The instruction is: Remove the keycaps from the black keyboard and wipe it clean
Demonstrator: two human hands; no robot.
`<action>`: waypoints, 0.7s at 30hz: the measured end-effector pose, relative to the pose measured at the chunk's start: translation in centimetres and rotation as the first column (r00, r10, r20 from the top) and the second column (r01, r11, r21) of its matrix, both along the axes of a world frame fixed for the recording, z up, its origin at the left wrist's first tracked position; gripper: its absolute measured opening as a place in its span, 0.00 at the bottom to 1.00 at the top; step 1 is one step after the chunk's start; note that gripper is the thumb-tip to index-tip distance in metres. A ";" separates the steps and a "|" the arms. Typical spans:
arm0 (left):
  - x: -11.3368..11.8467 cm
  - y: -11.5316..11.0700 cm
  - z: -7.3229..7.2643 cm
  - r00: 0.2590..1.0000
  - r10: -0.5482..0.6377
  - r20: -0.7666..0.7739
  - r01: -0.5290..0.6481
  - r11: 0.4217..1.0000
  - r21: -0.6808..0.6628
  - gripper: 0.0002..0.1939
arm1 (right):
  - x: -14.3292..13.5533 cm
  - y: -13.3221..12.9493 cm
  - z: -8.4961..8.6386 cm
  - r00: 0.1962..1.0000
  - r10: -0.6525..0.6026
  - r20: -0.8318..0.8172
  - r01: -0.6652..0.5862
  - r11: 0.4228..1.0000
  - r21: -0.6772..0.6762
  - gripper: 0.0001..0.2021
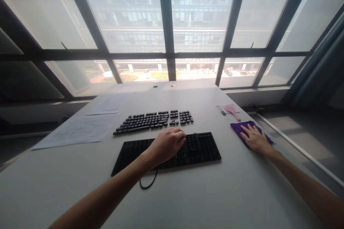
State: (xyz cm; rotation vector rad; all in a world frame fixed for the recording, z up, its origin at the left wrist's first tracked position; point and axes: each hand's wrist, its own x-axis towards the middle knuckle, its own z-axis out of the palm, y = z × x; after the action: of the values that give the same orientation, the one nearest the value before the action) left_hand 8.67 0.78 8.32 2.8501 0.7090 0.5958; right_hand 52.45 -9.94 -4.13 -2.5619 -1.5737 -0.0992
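Observation:
A black keyboard base, its keys removed, lies on the white table with a short loop of cable at its near edge. Just beyond it, loose black keycaps are laid out in keyboard order. Over the middle of the base is my left hand, its fingers curled closed and pointing down; what they hold, if anything, is hidden. Far to the right, my right hand rests flat with fingers spread on a folded purple cloth at the table's right edge.
A pink hairbrush lies beyond the cloth, beside a clear bag with small items. Sheets of paper cover the left side of the table. Large windows stand at the far end, and a dark curtain hangs right.

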 end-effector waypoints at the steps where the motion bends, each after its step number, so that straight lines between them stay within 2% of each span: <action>1: -1.7 0.4 0.2 0.999 0.042 0.032 -0.042 0.999 -0.010 0.10 | -0.7 0.2 0.5 0.999 -0.023 0.031 0.022 0.999 0.047 0.27; 3: -5.3 1.0 0.2 0.984 0.146 0.102 -0.144 0.989 -0.034 0.12 | -3.1 0.6 1.6 0.995 -0.019 0.100 -0.005 0.973 0.231 0.25; 6: -11.1 1.9 -1.0 0.906 0.362 0.219 -0.351 0.932 -0.085 0.13 | -8.1 1.4 3.0 0.983 0.181 0.004 -0.168 0.903 0.396 0.21; 9: -16.1 2.0 -3.4 0.774 0.575 0.265 -0.561 0.817 -0.134 0.16 | -13.2 2.4 3.5 0.909 0.344 -0.235 -0.252 0.903 0.348 0.22; 11: -18.4 1.4 -5.1 0.711 0.663 0.236 -0.639 0.749 -0.177 0.18 | -15.6 3.2 3.1 0.883 0.371 -0.289 -0.284 0.910 0.302 0.24; 13: -19.7 0.4 -6.6 0.670 0.715 0.201 -0.673 0.699 -0.243 0.21 | -16.9 4.1 2.6 0.873 0.388 -0.294 -0.303 0.906 0.295 0.25; 16: -20.1 -1.7 -7.9 0.637 0.747 0.192 -0.679 0.661 -0.321 0.22 | -17.3 5.3 1.9 0.861 0.414 -0.295 -0.321 0.893 0.315 0.27; 19: -20.3 -3.0 -8.3 0.609 0.761 0.226 -0.686 0.647 -0.332 0.21 | -16.8 6.2 1.8 0.842 0.430 -0.325 -0.336 0.890 0.309 0.26; 21: -20.9 -2.7 -8.3 0.608 0.760 0.230 -0.685 0.649 -0.331 0.20 | -16.3 6.6 2.0 0.845 0.421 -0.330 -0.331 0.896 0.297 0.25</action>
State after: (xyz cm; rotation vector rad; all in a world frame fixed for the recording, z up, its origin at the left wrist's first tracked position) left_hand -12.19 -1.93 0.07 2.0572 1.7563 1.0160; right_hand 36.12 -3.35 -2.08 -1.9022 -1.7465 0.2394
